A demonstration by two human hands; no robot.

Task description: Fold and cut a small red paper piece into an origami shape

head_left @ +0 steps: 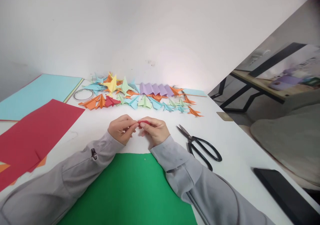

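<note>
Between my two hands is a small piece of red paper [144, 121], mostly covered by the fingers. My left hand [122, 129] pinches its left end with thumb and forefinger. The other end is gripped by my right hand [155, 130], with the thumb on the near side. Both hands hover over the white table just beyond a large green sheet [130, 188]. How the red paper is folded cannot be made out.
Folded paper planes [112, 83] and a pleated purple paper [156, 89] line the wall. Black-handled scissors [200, 145] lie open at right, a black flat object [285, 195] beyond. Red sheets [42, 131], blue sheets [45, 88] and a wire coil [83, 94] are at left.
</note>
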